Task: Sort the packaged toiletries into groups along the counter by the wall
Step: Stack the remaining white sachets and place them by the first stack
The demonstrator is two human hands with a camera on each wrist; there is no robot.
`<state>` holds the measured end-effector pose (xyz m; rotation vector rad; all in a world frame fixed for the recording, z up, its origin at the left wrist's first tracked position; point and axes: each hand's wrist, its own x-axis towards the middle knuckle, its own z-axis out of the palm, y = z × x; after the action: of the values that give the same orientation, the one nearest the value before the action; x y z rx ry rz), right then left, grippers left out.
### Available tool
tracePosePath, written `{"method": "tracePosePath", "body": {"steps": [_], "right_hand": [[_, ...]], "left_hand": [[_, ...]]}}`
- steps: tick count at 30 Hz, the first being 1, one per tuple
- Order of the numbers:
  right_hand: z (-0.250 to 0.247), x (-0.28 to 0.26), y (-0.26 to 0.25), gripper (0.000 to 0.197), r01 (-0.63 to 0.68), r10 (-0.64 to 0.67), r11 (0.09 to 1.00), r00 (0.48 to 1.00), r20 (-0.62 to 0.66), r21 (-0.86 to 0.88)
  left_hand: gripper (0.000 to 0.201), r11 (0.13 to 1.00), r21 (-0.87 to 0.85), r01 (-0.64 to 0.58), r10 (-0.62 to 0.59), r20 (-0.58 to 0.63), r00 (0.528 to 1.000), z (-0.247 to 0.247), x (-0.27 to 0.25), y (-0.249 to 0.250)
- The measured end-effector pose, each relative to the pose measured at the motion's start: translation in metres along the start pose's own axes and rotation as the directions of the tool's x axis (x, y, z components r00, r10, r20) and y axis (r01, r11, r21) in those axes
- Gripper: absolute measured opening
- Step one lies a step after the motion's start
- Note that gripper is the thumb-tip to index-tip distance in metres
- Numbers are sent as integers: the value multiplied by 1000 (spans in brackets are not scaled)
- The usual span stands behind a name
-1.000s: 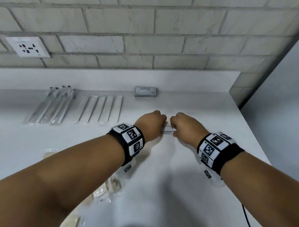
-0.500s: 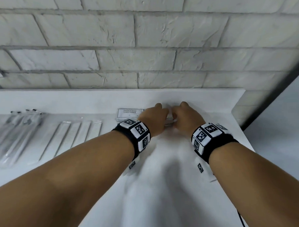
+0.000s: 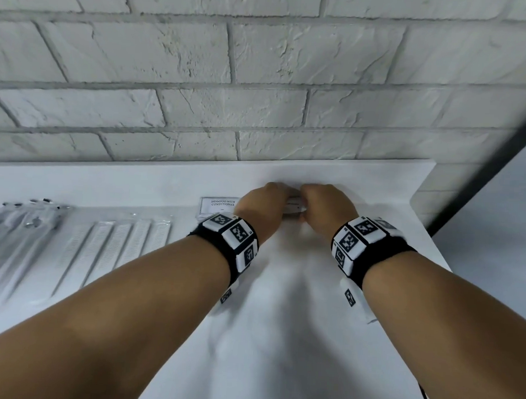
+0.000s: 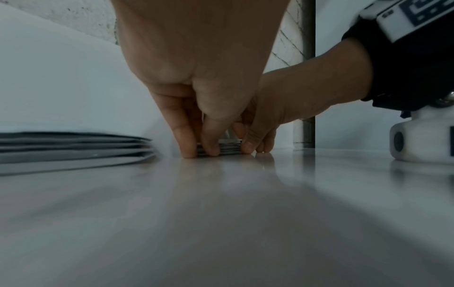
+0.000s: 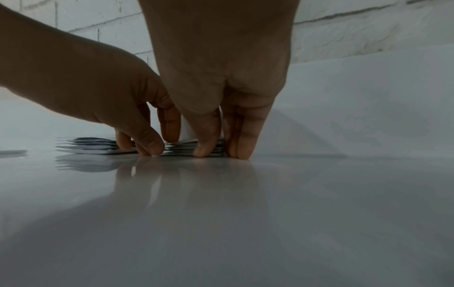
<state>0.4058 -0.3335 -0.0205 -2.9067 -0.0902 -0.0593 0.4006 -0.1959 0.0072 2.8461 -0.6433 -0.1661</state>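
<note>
Two bare hands meet over a small stack of sachets [image 5: 191, 148] on a white desk [image 3: 295, 336], close to the raised ledge [image 3: 106, 177] below a pale brick wall [image 3: 261, 78]. The left hand [image 3: 263, 207] pinches the stack's left end, its thumb and fingers curled down with the tips touching the desk surface. The right hand [image 3: 326, 209] clamps the right end the same way, thumb in front and fingers pressed against the far side. Seen from the right wrist, the stack lies flat on the desk, several thin packets deep.

Just to the left of the hands lies a second pile of flat packets [image 3: 218, 205], its top label reading "Shampoo with conditioner"; from the left wrist its layered edges fan slightly. Further left along the desk, a row of long clear wrapped combs [image 3: 118, 244] lies side by side, and beyond them a bunch of wrapped toothbrushes [image 3: 22, 228]; both rows run toward the ledge. Each wrist wears a black band [image 3: 226, 243] carrying white blocks with square black markers.
</note>
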Motion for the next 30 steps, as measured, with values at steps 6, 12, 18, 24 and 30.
{"method": "tracePosePath", "body": {"steps": [6, 12, 18, 24, 30], "right_hand": [[-4, -4, 0, 21, -48, 48, 998, 999, 10, 36], [-16, -21, 12, 51, -264, 248, 960, 956, 156, 96], [-33, -73, 8, 40, -217, 214, 976, 934, 286, -24], [-26, -153, -46, 51, -42, 163, 959, 891, 424, -279], [-4, -216, -134, 41, 84, 70, 949, 884, 461, -305]], "left_hand": [[43, 999, 24, 31, -31, 10, 999, 4, 5, -4], [45, 993, -85, 83, -93, -120, 988, 2, -15, -20], [27, 983, -144, 114, -139, -175, 975, -17, -98, -55], [31, 941, -139, 309, -313, -9, 950, -34, -225, -117], [42, 895, -48, 443, -438, 88, 895, -26, -328, -165]]}}
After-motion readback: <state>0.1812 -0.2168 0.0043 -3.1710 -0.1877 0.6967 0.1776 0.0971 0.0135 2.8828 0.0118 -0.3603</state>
